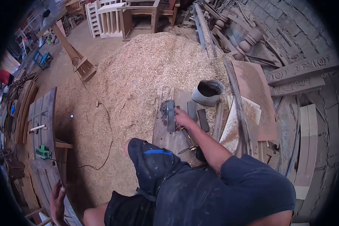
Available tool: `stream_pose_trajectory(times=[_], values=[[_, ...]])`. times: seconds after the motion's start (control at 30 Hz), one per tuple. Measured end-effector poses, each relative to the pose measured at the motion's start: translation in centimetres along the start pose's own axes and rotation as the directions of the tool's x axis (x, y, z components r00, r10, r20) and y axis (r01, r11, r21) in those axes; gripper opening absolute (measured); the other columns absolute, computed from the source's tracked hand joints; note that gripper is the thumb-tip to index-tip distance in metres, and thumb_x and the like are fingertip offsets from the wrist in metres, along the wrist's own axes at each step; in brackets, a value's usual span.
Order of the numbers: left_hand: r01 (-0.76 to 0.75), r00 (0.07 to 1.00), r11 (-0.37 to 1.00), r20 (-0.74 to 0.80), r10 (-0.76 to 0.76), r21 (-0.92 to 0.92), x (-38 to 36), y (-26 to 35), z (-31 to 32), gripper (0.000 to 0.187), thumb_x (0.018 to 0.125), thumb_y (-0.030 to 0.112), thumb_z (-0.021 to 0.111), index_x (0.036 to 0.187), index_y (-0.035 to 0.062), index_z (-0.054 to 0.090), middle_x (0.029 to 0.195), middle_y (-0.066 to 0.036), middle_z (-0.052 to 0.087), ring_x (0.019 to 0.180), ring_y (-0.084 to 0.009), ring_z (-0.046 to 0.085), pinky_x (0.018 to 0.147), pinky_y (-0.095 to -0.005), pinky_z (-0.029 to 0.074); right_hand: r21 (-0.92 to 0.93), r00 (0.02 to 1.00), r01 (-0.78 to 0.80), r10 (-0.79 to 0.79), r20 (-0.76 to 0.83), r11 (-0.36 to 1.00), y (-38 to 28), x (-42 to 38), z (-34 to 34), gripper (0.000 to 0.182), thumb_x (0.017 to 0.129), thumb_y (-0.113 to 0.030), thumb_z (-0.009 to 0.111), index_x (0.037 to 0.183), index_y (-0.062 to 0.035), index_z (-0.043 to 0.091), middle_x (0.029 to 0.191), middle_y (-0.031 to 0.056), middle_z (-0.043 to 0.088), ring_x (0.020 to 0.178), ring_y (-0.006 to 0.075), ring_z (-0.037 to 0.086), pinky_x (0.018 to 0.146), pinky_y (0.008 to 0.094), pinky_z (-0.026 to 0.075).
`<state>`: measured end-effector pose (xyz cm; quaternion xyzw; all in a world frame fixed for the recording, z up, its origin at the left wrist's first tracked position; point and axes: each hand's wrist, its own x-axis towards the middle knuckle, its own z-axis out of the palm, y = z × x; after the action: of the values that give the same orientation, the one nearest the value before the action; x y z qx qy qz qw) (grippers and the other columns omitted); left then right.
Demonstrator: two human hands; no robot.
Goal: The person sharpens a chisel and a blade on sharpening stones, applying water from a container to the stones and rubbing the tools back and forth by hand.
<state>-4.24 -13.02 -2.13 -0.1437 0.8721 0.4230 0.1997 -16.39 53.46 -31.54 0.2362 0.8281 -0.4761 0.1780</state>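
R hand (184, 118) at grey block (171, 116).
Fingers touching it, clamp: can't tell; L hand (57, 199) nr door panel (37, 109), fingers slightly apart.

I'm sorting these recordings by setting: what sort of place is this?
Most likely a woodworking shop: a large heap of wood shavings spreads over the floor, a carved board lies at the right, and slatted wooden furniture stands at the back.

No readable lettering, no legible labels or brands, no numbers or signs discernible
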Motion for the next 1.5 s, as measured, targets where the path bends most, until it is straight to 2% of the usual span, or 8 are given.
stream_pose_trajectory(times=[0.1,0.3,0.5,0.7,0.8,1.0,1.1,1.5], values=[[0.057,0.997,0.997,-0.052,-0.054,0.055,-0.9,-1.9,-1.1,0.069,0.1,0.044,0.06,0.154,0.0041,0.041,0.15,-0.022,0.05,0.137,-0.0308,0.049,0.11,-0.0415,0.04,-0.537,0.801,0.34,-0.537,-0.264,0.772,4.2,4.1,2.4,0.062,0.084,-0.004,0.053,0.145,-0.0003,0.049,0.102,0.0282,0.07,0.083,0.0415,0.072,0.075,0.0504,0.058],[0.164,0.983,0.984,-0.1,-0.156,0.076,-2.5,-2.5,-0.9,0.065,0.102,0.044,0.057,0.155,0.0098,0.042,0.149,-0.02,0.052,0.134,-0.0304,0.051,0.105,-0.0407,0.042,-0.625,0.949,0.174,-0.298,-0.098,0.761,-0.8,5.2,-0.3,0.028,0.081,-0.006,0.058,0.109,-0.0041,0.062,0.102,0.027,0.07,0.1,0.0445,0.068,0.089,0.0517,0.054],[0.138,0.988,0.989,-0.081,-0.134,0.049,-1.3,-4.4,-1.4,0.065,0.102,0.043,0.057,0.155,0.0091,0.042,0.148,-0.02,0.052,0.135,-0.0305,0.05,0.106,-0.0398,0.041,-0.524,0.97,-0.001,-0.127,-0.209,0.852,-1.8,4.9,1.7,0.035,0.085,-0.008,0.059,0.12,-0.0075,0.064,0.102,0.0264,0.071,0.102,0.0437,0.069,0.087,0.0549,0.055],[0.192,0.981,0.98,0.001,-0.192,0.048,-0.2,-1.7,-0.6,0.068,0.1,0.04,0.061,0.154,0.0035,0.041,0.153,-0.021,0.048,0.142,-0.0311,0.044,0.112,-0.0398,0.037,-0.625,0.984,0.037,-0.137,-0.113,0.779,-0.3,-1.3,4.0,0.036,0.097,-0.014,0.044,0.125,0.0034,0.058,0.104,0.0313,0.069,0.101,0.0482,0.069,0.087,0.0577,0.055],[0.066,0.997,0.997,0.046,-0.068,0.043,2.5,-3.3,-0.9,0.067,0.101,0.033,0.063,0.153,-0.0023,0.039,0.152,-0.024,0.047,0.142,-0.0326,0.045,0.117,-0.04,0.034,-0.598,0.976,0.05,-0.165,-0.14,0.8,0.0,5.7,3.1,0.042,0.097,-0.015,0.043,0.133,0.0042,0.054,0.109,0.0327,0.068,0.105,0.0475,0.068,0.09,0.0582,0.054],[-0.006,0.995,0.994,0.096,-0.004,0.109,3.9,0.0,0.3,0.069,0.1,0.034,0.064,0.153,-0.0025,0.039,0.152,-0.023,0.048,0.139,-0.0342,0.048,0.115,-0.0409,0.038,-0.616,0.982,0.024,-0.133,-0.132,0.787,0.4,-0.8,5.2,0.05,0.092,-0.007,0.047,0.141,0.0015,0.047,0.101,0.0338,0.069,0.098,0.0487,0.069,0.084,0.0565,0.056],[0.028,0.989,0.98,0.136,-0.056,0.197,5.0,0.5,0.8,0.069,0.099,0.035,0.064,0.152,-0.0024,0.041,0.152,-0.023,0.048,0.139,-0.0343,0.049,0.115,-0.0409,0.038,-0.61,0.985,-0.019,-0.089,-0.146,0.792,-0.8,1.3,4.2,0.047,0.1,-0.019,0.044,0.141,0.0029,0.047,0.108,0.0289,0.07,0.103,0.0466,0.069,0.089,0.0564,0.055],[-0.107,0.982,0.817,0.189,-0.002,0.567,12.5,-2.7,2.0,0.071,0.094,0.039,0.068,0.148,-0.0014,0.047,0.147,-0.024,0.053,0.136,-0.0349,0.052,0.113,-0.0412,0.041,-0.564,0.977,-0.022,-0.101,-0.186,0.826,-0.9,4.5,3.9,0.057,0.095,-0.014,0.045,0.148,0.0063,0.038,0.106,0.0348,0.068,0.098,0.0477,0.069,0.088,0.0578,0.055]])
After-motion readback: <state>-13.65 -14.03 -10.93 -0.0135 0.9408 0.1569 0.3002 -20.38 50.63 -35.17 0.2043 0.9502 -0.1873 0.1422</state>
